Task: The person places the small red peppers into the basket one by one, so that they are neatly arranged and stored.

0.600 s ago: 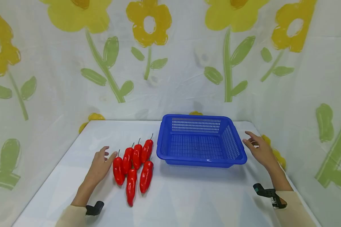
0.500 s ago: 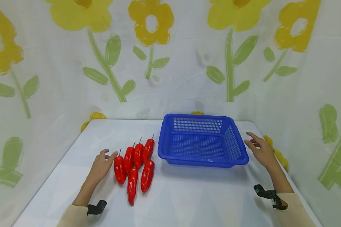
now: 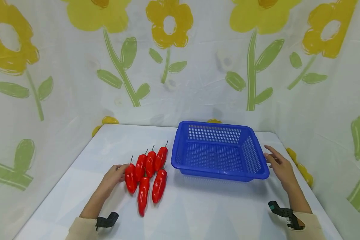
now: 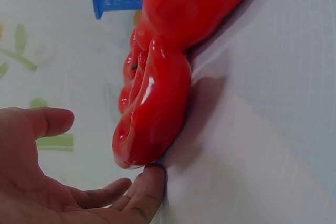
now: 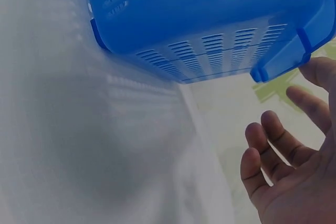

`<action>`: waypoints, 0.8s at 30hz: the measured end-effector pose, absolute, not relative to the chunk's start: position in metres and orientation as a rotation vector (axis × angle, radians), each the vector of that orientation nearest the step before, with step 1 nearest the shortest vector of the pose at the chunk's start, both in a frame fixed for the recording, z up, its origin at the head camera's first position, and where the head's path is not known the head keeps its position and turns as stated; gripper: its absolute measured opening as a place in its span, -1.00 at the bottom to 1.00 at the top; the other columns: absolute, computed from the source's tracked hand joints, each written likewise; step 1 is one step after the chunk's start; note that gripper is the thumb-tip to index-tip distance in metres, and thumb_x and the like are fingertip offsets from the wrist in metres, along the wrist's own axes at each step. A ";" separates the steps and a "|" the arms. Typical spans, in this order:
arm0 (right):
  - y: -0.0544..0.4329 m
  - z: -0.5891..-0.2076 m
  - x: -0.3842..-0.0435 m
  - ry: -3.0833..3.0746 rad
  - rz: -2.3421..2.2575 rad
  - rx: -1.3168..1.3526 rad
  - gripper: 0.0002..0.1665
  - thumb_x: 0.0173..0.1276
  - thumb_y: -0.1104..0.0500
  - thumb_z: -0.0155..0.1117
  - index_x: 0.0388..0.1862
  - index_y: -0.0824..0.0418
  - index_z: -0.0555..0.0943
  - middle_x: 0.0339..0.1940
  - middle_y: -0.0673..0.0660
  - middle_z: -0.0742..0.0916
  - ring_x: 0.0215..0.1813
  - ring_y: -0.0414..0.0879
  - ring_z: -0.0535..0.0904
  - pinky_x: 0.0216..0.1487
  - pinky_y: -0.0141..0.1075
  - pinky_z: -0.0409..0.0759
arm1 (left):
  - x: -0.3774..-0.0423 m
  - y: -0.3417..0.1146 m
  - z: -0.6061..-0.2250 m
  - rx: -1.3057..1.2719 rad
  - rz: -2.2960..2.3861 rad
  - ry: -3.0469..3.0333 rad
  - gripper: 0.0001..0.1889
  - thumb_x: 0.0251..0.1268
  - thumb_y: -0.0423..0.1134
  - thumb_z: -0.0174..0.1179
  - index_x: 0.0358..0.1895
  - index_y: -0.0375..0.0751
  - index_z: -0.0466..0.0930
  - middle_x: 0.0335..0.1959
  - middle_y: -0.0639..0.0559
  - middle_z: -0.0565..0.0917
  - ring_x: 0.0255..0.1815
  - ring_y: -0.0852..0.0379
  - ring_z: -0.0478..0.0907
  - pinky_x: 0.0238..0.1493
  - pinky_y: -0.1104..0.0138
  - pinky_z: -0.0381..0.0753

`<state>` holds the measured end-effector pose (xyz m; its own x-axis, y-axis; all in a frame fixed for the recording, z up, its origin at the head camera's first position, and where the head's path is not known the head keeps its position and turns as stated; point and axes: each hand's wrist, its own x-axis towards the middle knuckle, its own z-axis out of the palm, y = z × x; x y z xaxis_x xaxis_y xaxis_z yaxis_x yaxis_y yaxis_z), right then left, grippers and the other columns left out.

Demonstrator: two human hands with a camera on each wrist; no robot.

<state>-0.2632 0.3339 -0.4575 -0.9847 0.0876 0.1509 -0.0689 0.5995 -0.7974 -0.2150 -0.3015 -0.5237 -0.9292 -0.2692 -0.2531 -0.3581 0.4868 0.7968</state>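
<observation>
Several red chili peppers lie grouped on the white table, their thin stems mostly pointing away. My left hand is beside the leftmost pepper. In the left wrist view, the fingertips meet or nearly meet one end of that pepper, while the thumb stands apart from it. A blue plastic basket with slotted walls stands right of the peppers. My right hand is at its right side. In the right wrist view, the thumb is at the basket's rim, and the other fingers are loosely bent, holding nothing.
The white table extends in front of the basket and peppers. A curtain with yellow flowers and green leaves encloses the back and both sides. Black wrist cameras sit on both forearms.
My left hand has moved right, up to the leftmost pepper. The right hand has come closer to the basket's right rim. The whole head view has shifted slightly; peppers and basket stay in place.
</observation>
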 end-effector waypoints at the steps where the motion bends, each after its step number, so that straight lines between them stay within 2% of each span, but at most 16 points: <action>1: 0.334 -0.458 -0.263 -2.649 1.339 -0.015 -0.26 0.56 -0.25 -0.03 0.60 -0.01 0.22 0.21 0.33 0.57 0.00 -0.20 0.50 -0.10 -0.43 0.57 | -0.210 -0.297 -0.516 -0.554 1.448 2.620 0.00 0.31 0.40 0.04 0.43 -0.47 0.12 0.28 -0.42 0.42 0.18 -0.24 0.53 0.15 -0.05 0.59; 3: 0.333 -0.459 -0.263 -2.645 1.362 -0.016 -0.26 0.56 -0.25 -0.02 0.60 -0.01 0.22 0.23 0.32 0.57 -0.04 -0.27 0.47 -0.09 -0.40 0.57 | -0.200 -0.285 -0.499 -0.558 1.454 2.616 -0.06 0.35 0.32 0.07 0.41 -0.50 0.16 0.28 -0.44 0.41 0.18 -0.27 0.50 0.16 -0.07 0.58; 6: 0.332 -0.460 -0.264 -2.645 1.396 -0.036 -0.26 0.55 -0.27 -0.03 0.59 -0.04 0.23 0.24 0.28 0.55 -0.06 -0.25 0.48 -0.05 -0.30 0.55 | -0.186 -0.266 -0.471 -0.563 1.423 2.646 -0.21 0.37 0.10 0.17 0.34 -0.56 0.22 0.22 -0.48 0.43 0.16 -0.33 0.47 0.13 -0.10 0.59; 10: 0.334 -0.463 -0.267 -2.626 1.468 -0.066 -0.28 0.53 -0.30 -0.01 0.58 -0.11 0.26 0.26 0.25 0.52 -0.04 -0.26 0.48 -0.07 -0.42 0.54 | -0.184 -0.257 -0.465 -0.563 1.361 2.704 -0.32 0.31 -0.06 0.25 0.25 -0.58 0.30 0.12 -0.48 0.49 0.10 -0.35 0.47 0.07 -0.06 0.64; 13: 0.335 -0.465 -0.268 -2.603 1.553 -0.070 -0.29 0.52 -0.32 -0.01 0.57 -0.16 0.27 0.38 0.29 0.48 0.01 -0.36 0.46 -0.10 -0.59 0.52 | -0.185 -0.257 -0.465 -0.575 1.351 2.719 -0.35 0.30 -0.09 0.27 0.24 -0.57 0.33 0.10 -0.47 0.51 0.09 -0.34 0.49 0.05 -0.04 0.65; 16: 0.336 -0.466 -0.269 -2.587 1.614 -0.063 -0.28 0.51 -0.33 -0.01 0.58 -0.19 0.25 0.50 0.29 0.38 0.05 -0.45 0.43 -0.08 -0.65 0.50 | -0.185 -0.258 -0.466 -0.588 1.370 2.711 -0.34 0.30 -0.07 0.28 0.24 -0.56 0.35 0.10 -0.47 0.52 0.08 -0.33 0.50 0.05 -0.04 0.65; 24: 0.333 -0.467 -0.276 -2.504 1.715 0.045 -0.32 0.52 -0.24 0.08 0.53 -0.07 0.36 0.46 0.15 0.47 0.08 -0.45 0.50 -0.02 -0.65 0.51 | -0.184 -0.269 -0.471 -0.615 1.430 2.670 -0.32 0.31 -0.04 0.29 0.27 -0.53 0.36 0.11 -0.45 0.55 0.09 -0.32 0.53 0.08 -0.06 0.63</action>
<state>-0.2757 0.3328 -0.4670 -0.9939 0.0357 0.1043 -0.0844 0.3626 -0.9281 -0.1837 -0.2686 -0.4705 -0.9196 -0.3199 -0.2278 -0.3669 0.4929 0.7890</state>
